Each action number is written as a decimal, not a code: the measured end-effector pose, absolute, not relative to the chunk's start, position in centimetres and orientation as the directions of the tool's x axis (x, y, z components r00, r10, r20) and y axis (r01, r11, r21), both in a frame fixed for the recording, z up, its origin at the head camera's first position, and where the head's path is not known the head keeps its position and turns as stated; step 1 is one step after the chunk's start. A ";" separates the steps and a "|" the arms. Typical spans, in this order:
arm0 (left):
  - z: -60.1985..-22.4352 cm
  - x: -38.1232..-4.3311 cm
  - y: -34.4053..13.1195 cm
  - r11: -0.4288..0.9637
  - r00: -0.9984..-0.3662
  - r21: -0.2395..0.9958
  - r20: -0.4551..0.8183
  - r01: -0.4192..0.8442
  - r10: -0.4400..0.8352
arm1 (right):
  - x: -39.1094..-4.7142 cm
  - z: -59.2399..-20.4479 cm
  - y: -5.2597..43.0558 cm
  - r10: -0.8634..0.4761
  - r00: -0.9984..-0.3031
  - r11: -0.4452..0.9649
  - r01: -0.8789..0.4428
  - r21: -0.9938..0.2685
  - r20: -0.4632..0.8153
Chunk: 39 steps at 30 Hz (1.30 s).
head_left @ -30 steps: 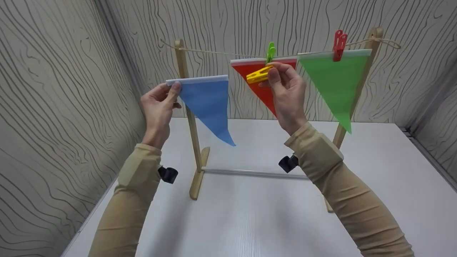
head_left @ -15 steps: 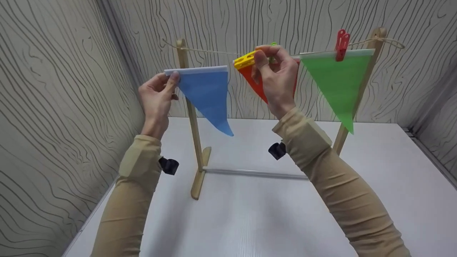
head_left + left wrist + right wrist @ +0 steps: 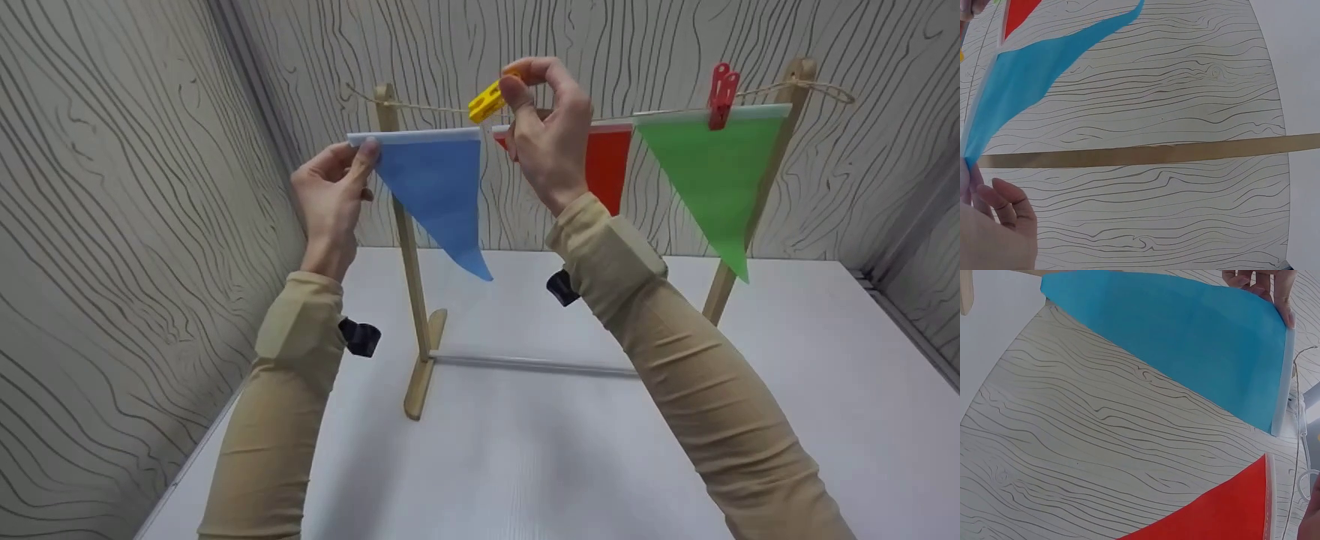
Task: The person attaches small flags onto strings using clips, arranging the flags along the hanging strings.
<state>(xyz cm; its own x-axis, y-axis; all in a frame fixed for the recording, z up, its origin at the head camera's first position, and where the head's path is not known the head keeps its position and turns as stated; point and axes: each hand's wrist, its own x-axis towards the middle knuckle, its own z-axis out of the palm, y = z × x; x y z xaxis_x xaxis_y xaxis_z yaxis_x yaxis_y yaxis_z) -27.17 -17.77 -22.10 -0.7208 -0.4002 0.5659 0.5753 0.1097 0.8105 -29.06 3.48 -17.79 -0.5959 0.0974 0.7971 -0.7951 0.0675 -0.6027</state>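
Observation:
By the left end of its white top edge, a blue pennant (image 3: 439,195) is pinched in my left hand (image 3: 330,199) and hangs just below the string (image 3: 431,107). My right hand (image 3: 555,135) pinches a yellow clothespin (image 3: 486,103) at the string's height, above the pennant's right corner. Behind the right hand a red pennant (image 3: 611,165) hangs, partly covered; its green clip is hidden in the head view. Further right, a red clothespin (image 3: 722,97) holds a green pennant (image 3: 712,180) on the string. In the right wrist view, the blue pennant (image 3: 1185,337) and red pennant (image 3: 1224,506) hang apart.
The string runs between a left wooden post (image 3: 409,277) and a right wooden post (image 3: 784,135). A pale rod (image 3: 525,364) joins the stand low down. Under it lies a white table (image 3: 480,450), with wood-grain patterned walls (image 3: 135,247) behind and to the left.
My right hand has moved up and left with the yellow clothespin, from in front of the red pennant to the string. My left hand has raised the blue pennant towards the string.

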 end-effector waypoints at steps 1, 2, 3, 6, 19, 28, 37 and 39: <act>-22.0 -27.2 -17.8 0.106 -0.720 0.810 0.565 0.576 -0.403 | -29.2 -17.6 3.4 0.093 -0.587 0.106 -0.797 -0.594 0.804; -22.0 -27.2 -17.8 0.106 -0.720 0.811 0.563 0.575 -0.406 | -29.3 -17.5 3.3 0.087 -0.580 0.140 -0.798 -0.586 0.810; -21.9 -27.3 -17.7 0.105 -0.719 0.812 0.562 0.575 -0.408 | -29.4 -17.3 3.3 0.077 -0.577 0.163 -0.797 -0.581 0.813; -21.8 -27.3 -17.7 0.119 -0.722 0.818 0.557 0.563 -0.411 | -29.7 -17.0 3.1 0.056 -0.576 0.222 -0.789 -0.572 0.816; -21.4 -27.8 -18.0 0.127 -0.736 0.824 0.553 0.552 -0.391 | -30.5 -16.1 2.0 -0.015 -0.613 0.241 -0.769 -0.592 0.790; -20.9 -27.9 -17.8 0.123 -0.736 0.819 0.561 0.561 -0.379 | -30.3 -15.2 1.3 -0.055 -0.652 0.292 -0.735 -0.612 0.756; -20.8 -28.1 -17.9 0.089 -0.748 0.825 0.547 0.559 -0.375 | -30.3 -15.0 0.6 -0.098 -0.682 0.332 -0.709 -0.622 0.725; -20.8 -28.1 -17.9 0.085 -0.750 0.825 0.546 0.559 -0.374 | -30.3 -15.0 0.5 -0.108 -0.684 0.339 -0.707 -0.620 0.721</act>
<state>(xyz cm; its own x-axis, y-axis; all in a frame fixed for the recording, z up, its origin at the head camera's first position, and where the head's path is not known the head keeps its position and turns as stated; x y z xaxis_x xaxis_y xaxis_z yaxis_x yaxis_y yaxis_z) -28.14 -17.90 -20.78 -0.7496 -0.3736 0.5463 0.5589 0.0849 0.8249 -30.26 0.55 -15.02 -0.6842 -0.1079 0.7213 -0.7073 0.3391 -0.6203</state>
